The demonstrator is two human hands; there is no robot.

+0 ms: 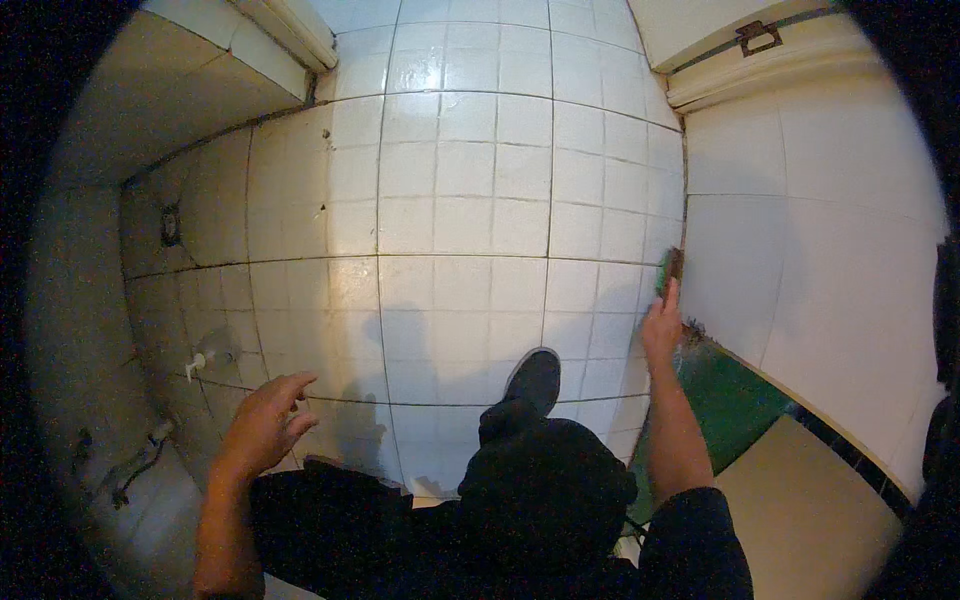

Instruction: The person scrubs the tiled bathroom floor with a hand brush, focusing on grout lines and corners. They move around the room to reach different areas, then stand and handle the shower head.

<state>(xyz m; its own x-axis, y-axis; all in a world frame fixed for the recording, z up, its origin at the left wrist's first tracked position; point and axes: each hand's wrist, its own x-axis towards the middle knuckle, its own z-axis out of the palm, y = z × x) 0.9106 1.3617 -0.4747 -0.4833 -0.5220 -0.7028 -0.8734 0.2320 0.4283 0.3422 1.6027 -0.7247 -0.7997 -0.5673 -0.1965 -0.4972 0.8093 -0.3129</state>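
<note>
In my right hand (pixel 660 328) is a small brush (pixel 671 270) with a green part and a dark brown side. My fingers are closed around its near end. The brush is at the line where the white tiled floor (pixel 465 225) meets the right-hand wall (pixel 735 240). Whether its bristles touch the tiles is hard to tell. My left hand (pixel 268 425) hangs in the air over the left side, holding nothing, its fingers loosely bent and apart.
A green surface (pixel 715 410) with a dirty, dark-specked corner lies beside my right forearm. My dark shoe (pixel 536 380) stands on the tiles. A floor drain (pixel 171 225), a white tap (pixel 196 366) and a dark hose (pixel 140 468) are at the left. Door frames stand at the far left and right.
</note>
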